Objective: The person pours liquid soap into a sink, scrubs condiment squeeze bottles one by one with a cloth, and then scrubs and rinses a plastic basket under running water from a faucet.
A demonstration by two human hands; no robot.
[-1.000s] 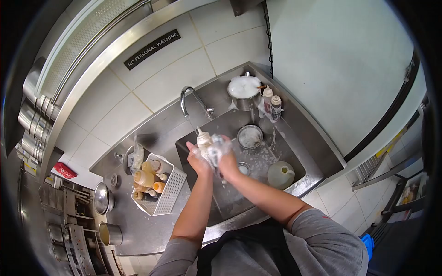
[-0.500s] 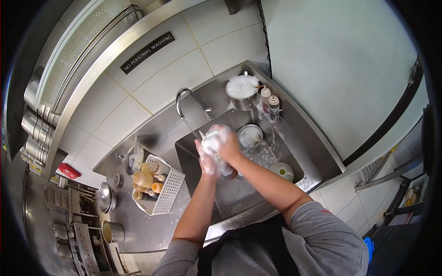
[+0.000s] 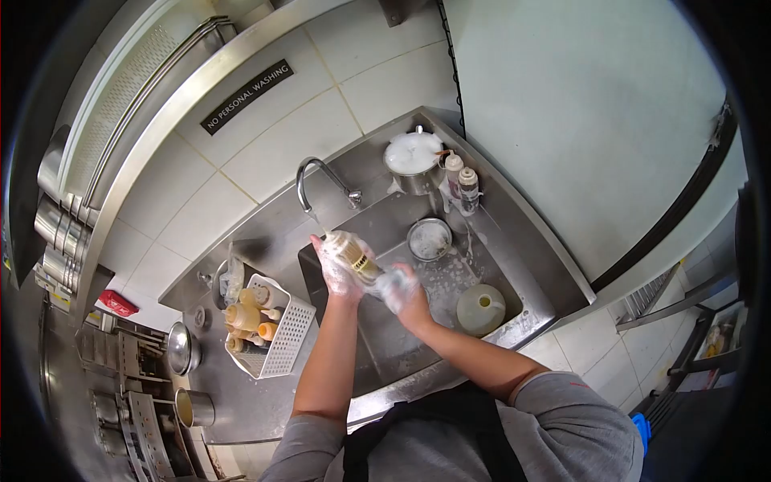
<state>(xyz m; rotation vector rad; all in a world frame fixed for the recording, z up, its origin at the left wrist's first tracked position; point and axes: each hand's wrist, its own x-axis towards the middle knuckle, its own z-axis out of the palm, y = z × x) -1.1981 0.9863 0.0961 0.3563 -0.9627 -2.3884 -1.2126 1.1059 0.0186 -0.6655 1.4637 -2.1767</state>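
- Bottle (image 3: 360, 260), just one in use, leans in the left hand (image 3: 336, 277), which curls around it over one sink (image 3: 385, 337), near one tap (image 3: 302, 183).
- I see the right hand (image 3: 408, 299), foamy, by its bottom end; I cannot tell how those fingers sit.
- I count two squeeze bottles (image 3: 468, 189) beside one foamy pot (image 3: 418, 184).
- One round dish (image 3: 430, 239) and one jug (image 3: 479, 313) sit in the sink.

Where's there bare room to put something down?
The steel counter is bare between the white basket and the small steel pot. The ledge right of the sink is bare past the two bottles. The far corner is crowded: foamy pot, bottles.
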